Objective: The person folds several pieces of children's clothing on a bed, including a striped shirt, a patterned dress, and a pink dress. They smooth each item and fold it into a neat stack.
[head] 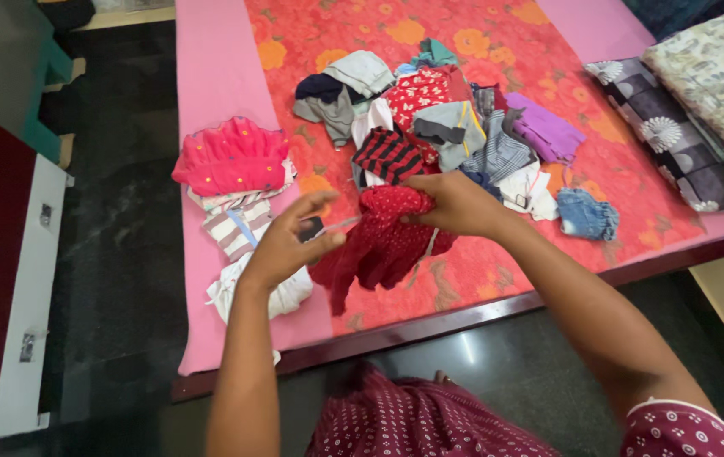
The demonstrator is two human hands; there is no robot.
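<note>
Both hands are pinching a small red dotted garment [383, 237] over the bed [218, 68] edge: right hand [455, 203] bunches the top, left hand [290, 245] grips a strap. Looks light, soft and floppy, so seams or shoulders seem the best hold.

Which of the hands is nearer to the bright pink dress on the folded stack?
Left. The left hand is just right of the pink dress and its stack; the right hand is farther right, gripping the red garment.
</note>
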